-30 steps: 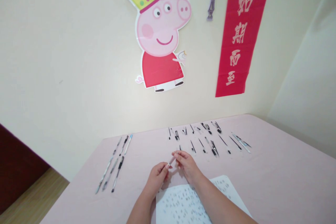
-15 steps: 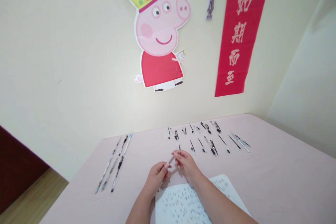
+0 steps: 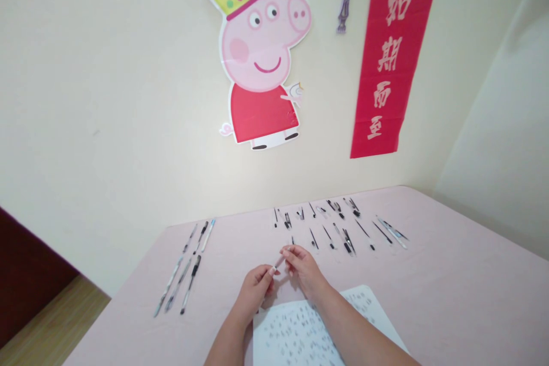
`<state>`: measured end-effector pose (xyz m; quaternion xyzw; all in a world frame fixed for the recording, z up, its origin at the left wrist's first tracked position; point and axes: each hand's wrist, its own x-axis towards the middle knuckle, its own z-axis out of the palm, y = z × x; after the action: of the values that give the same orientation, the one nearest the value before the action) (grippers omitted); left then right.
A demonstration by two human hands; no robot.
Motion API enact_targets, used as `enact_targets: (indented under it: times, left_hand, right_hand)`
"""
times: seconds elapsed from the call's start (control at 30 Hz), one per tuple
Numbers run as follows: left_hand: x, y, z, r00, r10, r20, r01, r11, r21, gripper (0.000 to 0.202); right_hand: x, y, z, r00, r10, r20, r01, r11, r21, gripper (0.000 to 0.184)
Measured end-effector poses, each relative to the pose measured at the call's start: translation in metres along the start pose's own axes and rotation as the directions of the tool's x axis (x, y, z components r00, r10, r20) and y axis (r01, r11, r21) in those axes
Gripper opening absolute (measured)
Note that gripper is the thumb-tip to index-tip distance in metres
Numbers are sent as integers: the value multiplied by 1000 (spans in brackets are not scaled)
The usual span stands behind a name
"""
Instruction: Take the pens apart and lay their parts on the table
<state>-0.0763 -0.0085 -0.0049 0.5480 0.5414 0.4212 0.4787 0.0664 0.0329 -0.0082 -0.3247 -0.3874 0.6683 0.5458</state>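
Note:
A thin, see-through pen barrel (image 3: 280,261) is held slantwise between my two hands, above the table. My left hand (image 3: 258,286) pinches its lower end between thumb and forefinger. The upper end is in the fingertips of my right hand (image 3: 305,269), closed around it. Fingers cover both ends, so the tips are hidden. Just beyond the right hand lie pen refills (image 3: 314,238) and black pen caps (image 3: 347,247). Under my forearms is a white sheet of paper (image 3: 295,336) covered in handwriting.
Whole pens (image 3: 191,284) lie in two rows on the left of the pink table (image 3: 450,286). Several more pen parts (image 3: 335,207) are laid out near the back edge. Behind stands a wall (image 3: 128,97) with a cartoon pig sticker (image 3: 263,114) and a red banner (image 3: 397,57).

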Motion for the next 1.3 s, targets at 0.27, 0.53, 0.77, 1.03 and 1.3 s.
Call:
enact_targets:
  times: [0.27, 0.53, 0.77, 1.03, 1.3]
  left_hand:
    - [-1, 3, 1, 1000, -16, -16, 16, 1000, -6, 56]
    - [1, -2, 0, 1000, -6, -17, 6, 1000, -1, 56]
    - [-1, 2, 0, 999, -29, -23, 29, 1000, 2, 53]
    - [-2, 5, -1, 1000, -11, -20, 11, 1000, 11, 54]
    - [0, -1, 0, 999, -19, -29, 19, 1000, -2, 56]
  right_hand:
    - [2, 3, -1, 1000, 7, -15, -7, 1000, -12, 35]
    - [1, 1, -1, 1000, 1, 16, 0, 1000, -22, 33]
    - [1, 1, -1, 1000, 18, -4, -18, 999, 36, 33]
    - [1, 0, -1, 999, 33, 8, -34, 996, 87, 32]
    - [-1, -5, 2, 998, 63, 21, -66, 986, 153, 36]
